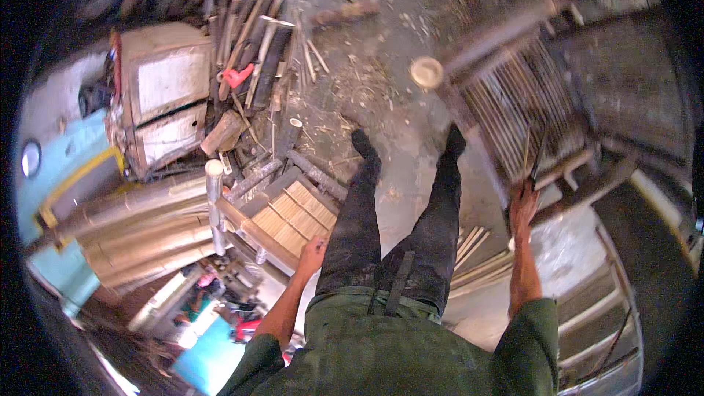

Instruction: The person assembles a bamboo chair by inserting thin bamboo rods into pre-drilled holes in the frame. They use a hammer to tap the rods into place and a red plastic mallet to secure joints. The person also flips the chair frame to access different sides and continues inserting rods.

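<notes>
My left hand (313, 254) hangs beside my left thigh with its fingers curled in, and whatever lies inside it is hidden. Just beyond it stands a low bamboo seat (292, 213) with a pale slatted top and dark poles around it. My right hand (523, 209), reaching out to the right, is closed around a dark slim tool (539, 160); its two thin prongs or blades point away from me, too blurred to name. Past that hand lies a brown bamboo chair frame (539, 92) with close-set slats, over which the tool extends.
Cut bamboo poles (253, 18) are heaped at the far left with a red tool (237, 75) among them. Beside them sits a worn wood-and-white box (165, 77). Split bamboo (147, 231) stretches along the left. Shavings litter the concrete floor (396, 169). A ladder-like frame (598, 312) lies at the lower right.
</notes>
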Demonstrator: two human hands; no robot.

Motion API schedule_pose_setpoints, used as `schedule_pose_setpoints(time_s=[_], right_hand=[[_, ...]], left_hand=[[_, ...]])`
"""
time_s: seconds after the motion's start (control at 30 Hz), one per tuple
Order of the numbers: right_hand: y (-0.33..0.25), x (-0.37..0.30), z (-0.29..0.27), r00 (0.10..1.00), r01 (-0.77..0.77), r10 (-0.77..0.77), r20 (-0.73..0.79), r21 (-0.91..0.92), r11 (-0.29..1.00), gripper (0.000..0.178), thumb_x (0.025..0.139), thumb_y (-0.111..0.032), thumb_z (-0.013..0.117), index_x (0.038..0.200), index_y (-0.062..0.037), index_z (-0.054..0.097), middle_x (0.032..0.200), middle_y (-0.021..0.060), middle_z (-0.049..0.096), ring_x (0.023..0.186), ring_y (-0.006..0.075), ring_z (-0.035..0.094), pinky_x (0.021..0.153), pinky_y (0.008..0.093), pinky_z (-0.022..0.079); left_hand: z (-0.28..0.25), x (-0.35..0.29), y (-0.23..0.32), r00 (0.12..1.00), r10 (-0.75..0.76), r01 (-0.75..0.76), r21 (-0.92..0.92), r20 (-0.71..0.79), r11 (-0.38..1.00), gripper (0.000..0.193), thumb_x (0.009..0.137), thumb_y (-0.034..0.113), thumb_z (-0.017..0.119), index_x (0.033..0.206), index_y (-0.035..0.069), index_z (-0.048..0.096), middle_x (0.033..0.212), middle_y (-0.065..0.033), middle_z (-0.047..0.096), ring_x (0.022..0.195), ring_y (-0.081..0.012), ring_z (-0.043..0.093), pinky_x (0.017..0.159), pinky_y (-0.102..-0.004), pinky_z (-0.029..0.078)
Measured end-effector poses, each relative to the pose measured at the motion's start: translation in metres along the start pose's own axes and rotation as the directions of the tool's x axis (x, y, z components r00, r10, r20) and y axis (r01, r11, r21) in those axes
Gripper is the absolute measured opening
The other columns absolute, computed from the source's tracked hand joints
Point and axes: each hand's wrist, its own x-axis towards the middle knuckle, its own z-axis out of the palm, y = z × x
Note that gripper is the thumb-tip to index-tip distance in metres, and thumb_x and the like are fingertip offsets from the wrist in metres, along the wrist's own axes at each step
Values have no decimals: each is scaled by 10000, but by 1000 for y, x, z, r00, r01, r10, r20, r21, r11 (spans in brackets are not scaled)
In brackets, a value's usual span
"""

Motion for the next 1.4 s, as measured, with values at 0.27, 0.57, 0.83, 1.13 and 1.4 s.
schedule_pose_setpoints(time_s=[0.27, 0.57, 0.83, 1.13, 1.4], right_hand=[[-204, -109, -86, 793, 537, -584, 171, 257, 804, 186, 812, -97, 641, 995, -75, 618, 887, 182, 564, 778, 357, 565, 721, 425, 486], [-521, -173, -33, 72, 839, -763, 642, 374, 394, 135, 835, -145, 629, 918, -51, 677, 904, 217, 549, 805, 380, 548, 683, 435, 462], [-681, -213, 43, -171, 840, -688, 705, 470, 273, 445, 933, -227, 532, 1294, -5, 396, 1188, 220, 519, 944, 292, 587, 802, 373, 468], [-822, -234, 80, -55, 851, -831, 554, 462, 252, 517, 885, -120, 586, 1352, 12, 409, 845, 130, 597, 694, 165, 549, 653, 313, 471], [-925, -275, 89, -195, 832, -884, 425, 549, 81, 552, 833, -121, 616, 1358, -86, 448, 891, 128, 659, 676, 178, 610, 652, 314, 503]], left_hand=[[-37, 3, 152, 633, 634, -660, 120, -444, 742, 495, 802, 102, 591, 1275, 44, 457, 1330, -200, 414, 1202, -376, 454, 1010, -416, 400], [-123, 26, 16, 349, 787, -599, 524, -509, 605, 326, 808, 219, 537, 1115, 111, 529, 1090, -113, 524, 1007, -255, 547, 845, -396, 451], [-103, -31, -158, 747, 196, -422, -225, -636, 878, 190, 949, 218, 475, 1028, 56, 538, 905, -129, 585, 835, -274, 609, 660, -416, 479], [-195, -23, -163, 781, -530, -595, -651, -330, -471, 347, 977, 254, 497, 1245, 32, 499, 722, 7, 510, 625, -117, 517, 551, -291, 469], [-323, -27, -125, 717, -591, -691, -483, -369, -538, 403, 979, 230, 505, 1318, 26, 430, 765, 6, 466, 638, -83, 467, 604, -251, 487]])
